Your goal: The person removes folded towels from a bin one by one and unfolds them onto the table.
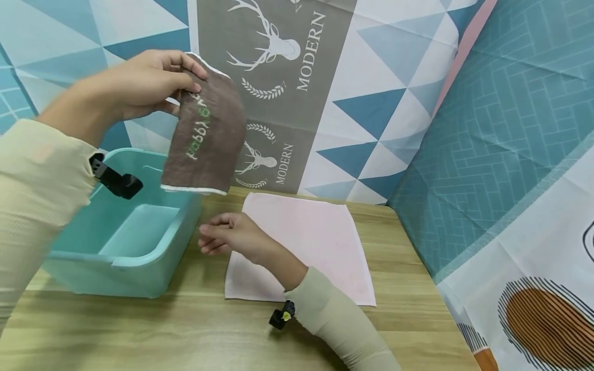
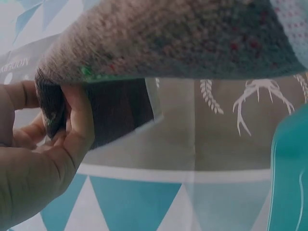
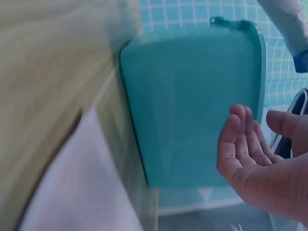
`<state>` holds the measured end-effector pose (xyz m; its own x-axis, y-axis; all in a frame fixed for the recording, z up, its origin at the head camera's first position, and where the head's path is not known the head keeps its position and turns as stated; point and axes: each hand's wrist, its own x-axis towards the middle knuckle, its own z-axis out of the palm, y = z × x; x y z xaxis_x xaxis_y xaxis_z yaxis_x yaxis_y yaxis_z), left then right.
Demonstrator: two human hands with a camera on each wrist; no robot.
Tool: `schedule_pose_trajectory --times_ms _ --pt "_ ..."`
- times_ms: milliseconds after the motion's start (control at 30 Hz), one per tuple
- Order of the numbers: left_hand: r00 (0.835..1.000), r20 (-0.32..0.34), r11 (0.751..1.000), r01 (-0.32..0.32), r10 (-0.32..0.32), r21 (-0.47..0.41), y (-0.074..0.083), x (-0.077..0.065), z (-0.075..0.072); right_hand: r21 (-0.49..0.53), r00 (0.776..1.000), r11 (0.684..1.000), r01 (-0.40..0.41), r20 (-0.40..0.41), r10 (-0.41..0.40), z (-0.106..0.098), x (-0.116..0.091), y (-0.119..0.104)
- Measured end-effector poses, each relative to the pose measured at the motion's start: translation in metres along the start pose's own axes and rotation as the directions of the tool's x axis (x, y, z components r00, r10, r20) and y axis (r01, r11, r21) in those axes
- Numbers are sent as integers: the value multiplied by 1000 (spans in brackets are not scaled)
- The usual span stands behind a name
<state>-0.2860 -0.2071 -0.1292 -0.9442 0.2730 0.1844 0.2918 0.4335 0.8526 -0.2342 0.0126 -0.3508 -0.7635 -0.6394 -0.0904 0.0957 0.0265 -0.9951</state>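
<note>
My left hand (image 1: 150,85) pinches a brown towel (image 1: 215,134) by its upper edge. The towel hangs in the air beside the teal basin's right rim, with white edging and green and white stitched lettering. In the left wrist view, thumb and fingers grip the towel's folded dark edge (image 2: 50,108). Lower down, my right hand (image 1: 236,234) is over the left edge of a pink towel (image 1: 311,226), its fingers loosely bent around nothing. That pink towel lies spread flat on the table. The right wrist view shows the right hand (image 3: 260,159) in front of the basin's side.
The teal basin (image 1: 160,247) stands at the left of the wooden table (image 1: 209,330). A patterned cloth backdrop (image 1: 371,77) rises right behind the table, and another teal cloth (image 1: 492,103) hangs along the right side.
</note>
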Motion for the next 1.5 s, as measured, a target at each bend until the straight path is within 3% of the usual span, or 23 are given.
schedule_pose_trajectory --times_ms 233,400,600,800,967,1133,1233,1300,1500 --pt "998 -57 994 32 -38 -105 8 5 31 -257 1000 966 -21 -21 16 -46 -22 -5" --pt "997 -50 992 58 -64 -108 11 11 57 -399 999 916 -44 -20 40 -82 -33 -7" --pt "996 -23 993 88 -90 -80 13 18 83 -537 995 839 -89 -89 49 -125 -40 -7" --pt "996 -11 995 89 -90 -44 15 26 111 -713 987 694 -102 -157 -16 -171 -44 -3" --pt "998 20 998 64 -64 -9 19 30 134 -839 982 535 -97 -167 -85 -202 -45 1" --pt "998 28 996 59 -57 -70 21 32 155 -949 989 305 -80 -115 -97 -225 -45 8" --pt "997 38 991 71 -67 -117 20 33 170 -974 992 202 -104 -117 -55 -237 -48 16" --pt "996 44 988 80 -75 -133 18 33 181 -975 988 161 -151 -156 -14 -243 -51 21" --pt "996 69 990 68 -60 -126 13 36 213 -947 950 111 -303 -290 113 -257 -57 36"
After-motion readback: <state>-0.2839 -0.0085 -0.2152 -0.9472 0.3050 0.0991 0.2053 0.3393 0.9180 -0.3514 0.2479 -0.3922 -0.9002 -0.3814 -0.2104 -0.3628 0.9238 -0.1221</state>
